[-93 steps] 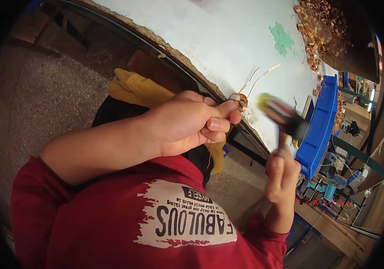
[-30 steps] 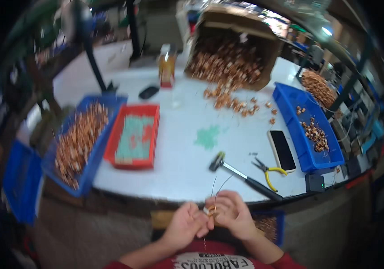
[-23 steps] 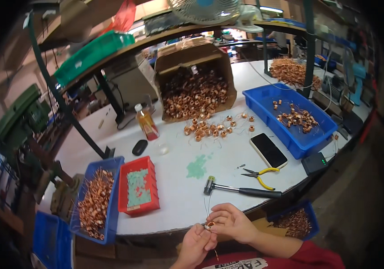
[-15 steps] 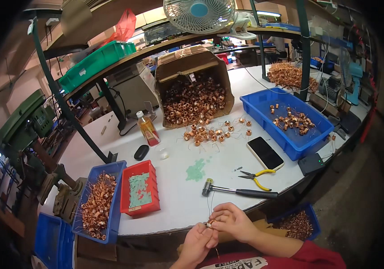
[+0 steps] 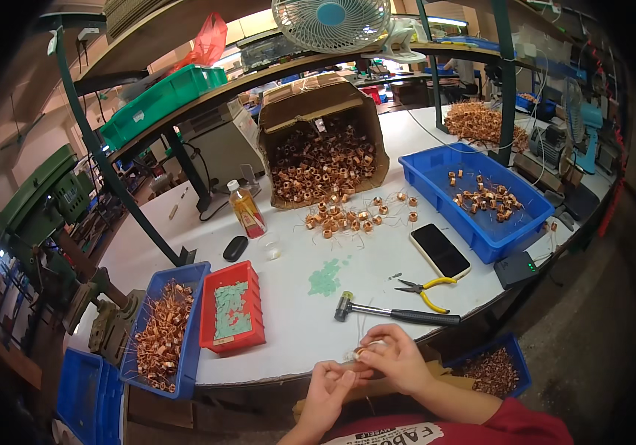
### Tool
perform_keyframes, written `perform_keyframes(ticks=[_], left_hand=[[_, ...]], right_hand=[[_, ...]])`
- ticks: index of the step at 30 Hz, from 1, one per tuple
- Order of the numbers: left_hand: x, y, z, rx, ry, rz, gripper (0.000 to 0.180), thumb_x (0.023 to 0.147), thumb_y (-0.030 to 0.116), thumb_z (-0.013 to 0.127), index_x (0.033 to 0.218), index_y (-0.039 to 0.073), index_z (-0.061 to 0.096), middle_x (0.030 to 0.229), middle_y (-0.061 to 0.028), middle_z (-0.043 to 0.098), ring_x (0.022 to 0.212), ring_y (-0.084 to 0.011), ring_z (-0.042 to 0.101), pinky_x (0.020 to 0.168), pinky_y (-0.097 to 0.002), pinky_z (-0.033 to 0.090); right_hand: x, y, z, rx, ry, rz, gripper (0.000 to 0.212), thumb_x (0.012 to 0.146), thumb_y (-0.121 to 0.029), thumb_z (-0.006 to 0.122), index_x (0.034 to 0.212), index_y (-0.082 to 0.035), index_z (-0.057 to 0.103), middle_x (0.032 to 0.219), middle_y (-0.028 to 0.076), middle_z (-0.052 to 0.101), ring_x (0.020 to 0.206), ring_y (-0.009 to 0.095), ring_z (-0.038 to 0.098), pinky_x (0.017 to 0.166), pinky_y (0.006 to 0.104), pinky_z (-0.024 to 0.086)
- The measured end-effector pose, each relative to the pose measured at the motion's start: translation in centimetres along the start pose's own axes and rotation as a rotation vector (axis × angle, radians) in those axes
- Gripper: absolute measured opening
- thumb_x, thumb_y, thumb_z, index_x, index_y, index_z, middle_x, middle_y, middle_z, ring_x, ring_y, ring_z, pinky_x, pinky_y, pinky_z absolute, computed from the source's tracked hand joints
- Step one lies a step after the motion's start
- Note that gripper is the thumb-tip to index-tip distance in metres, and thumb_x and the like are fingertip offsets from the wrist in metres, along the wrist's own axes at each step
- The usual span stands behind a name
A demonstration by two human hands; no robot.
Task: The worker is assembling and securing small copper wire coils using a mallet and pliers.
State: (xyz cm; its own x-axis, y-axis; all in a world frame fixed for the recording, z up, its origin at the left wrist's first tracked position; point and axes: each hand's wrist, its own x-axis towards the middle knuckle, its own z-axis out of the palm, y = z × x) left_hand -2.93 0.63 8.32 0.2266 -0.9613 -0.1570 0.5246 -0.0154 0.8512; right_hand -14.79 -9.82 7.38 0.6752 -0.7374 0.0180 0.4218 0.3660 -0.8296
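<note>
At the front edge of the table my right hand [image 5: 399,362] is closed, pinching a small copper wire coil [image 5: 361,353] between thumb and fingers. Thin wire leads rise from the coil over the tabletop. Just left of it and slightly lower, my left hand [image 5: 331,391] is closed too, its fingertips close to the coil; what they grip is too small to make out. Beyond the hands lie a hammer [image 5: 399,317] with a black grip and pliers [image 5: 427,294] with yellow handles. A patch of pale green flat pieces [image 5: 325,278] lies on the white table [image 5: 295,326].
Left are a red bin [image 5: 257,319] of green pieces and a blue bin [image 5: 198,297] of coils. A cardboard box [image 5: 318,100] spills loose coils [image 5: 344,219] at the back. A phone [image 5: 440,251], a blue tray [image 5: 473,230] and a bottle [image 5: 245,211] stand around.
Both hands have risen a little toward the table with the coil. The left fingertips have drawn slightly away from the right hand's grip.
</note>
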Motion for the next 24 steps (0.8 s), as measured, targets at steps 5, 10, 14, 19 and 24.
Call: perform_keyframes(ticks=[5, 10, 14, 19, 24], left_hand=[[0.2, -1.0, -1.2, 0.135, 0.078, 0.157, 0.018, 0.093, 0.005, 0.048, 0.104, 0.006, 0.034, 0.111, -0.0237, 0.053, 0.095, -0.026, 0.059, 0.078, -0.0282, 0.047], [0.0, -1.2, -2.3, 0.035, 0.134, 0.119, 0.02, 0.092, 0.004, 0.047, 0.103, 0.003, 0.03, 0.117, -0.0236, 0.049, 0.097, -0.0242, 0.056, 0.082, -0.0294, 0.046], [-0.3, -1.2, -1.9, 0.022, 0.142, 0.095, 0.018, 0.092, 0.005, 0.048, 0.105, 0.004, 0.034, 0.113, -0.0221, 0.051, 0.093, -0.0236, 0.058, 0.08, -0.0298, 0.045], [-0.3, -1.6, -2.0, 0.082, 0.044, 0.033, 0.018, 0.092, 0.004, 0.047, 0.105, 0.004, 0.034, 0.111, -0.0216, 0.052, 0.091, -0.0232, 0.058, 0.079, -0.029, 0.045], [-0.1, -1.5, -1.8, 0.079, 0.046, 0.001, 0.018, 0.092, 0.004, 0.046, 0.105, 0.004, 0.034, 0.109, -0.0218, 0.053, 0.09, -0.0227, 0.058, 0.078, -0.028, 0.046]], right_hand=[[0.3, -1.8, -1.0, 0.195, 0.071, -0.04, 0.039, 0.082, 0.005, 0.058, 0.116, -0.002, 0.04, 0.104, 0.017, 0.051, 0.09, 0.02, 0.054, 0.076, 0.0304, 0.052], [-0.7, -4.0, -1.6, 0.241, 0.176, 0.144, 0.036, 0.083, 0.002, 0.058, 0.114, -0.001, 0.04, 0.103, 0.016, 0.051, 0.088, 0.019, 0.054, 0.07, 0.0275, 0.053], [-1.5, -4.5, -3.1, -0.401, 0.122, 0.0, 0.034, 0.082, 0.001, 0.059, 0.111, -0.001, 0.041, 0.101, 0.014, 0.052, 0.087, 0.018, 0.054, 0.066, 0.0243, 0.051], [-1.5, -6.4, -3.4, -0.772, 0.206, -0.195, 0.033, 0.08, 0.001, 0.06, 0.107, 0.0, 0.042, 0.097, 0.012, 0.053, 0.082, 0.016, 0.054, 0.063, 0.0225, 0.049], [-1.0, -8.8, -3.9, -0.849, 0.314, -0.375, 0.027, 0.077, 0.004, 0.061, 0.1, -0.001, 0.047, 0.093, 0.01, 0.053, 0.077, 0.013, 0.053, 0.06, 0.02, 0.047]])
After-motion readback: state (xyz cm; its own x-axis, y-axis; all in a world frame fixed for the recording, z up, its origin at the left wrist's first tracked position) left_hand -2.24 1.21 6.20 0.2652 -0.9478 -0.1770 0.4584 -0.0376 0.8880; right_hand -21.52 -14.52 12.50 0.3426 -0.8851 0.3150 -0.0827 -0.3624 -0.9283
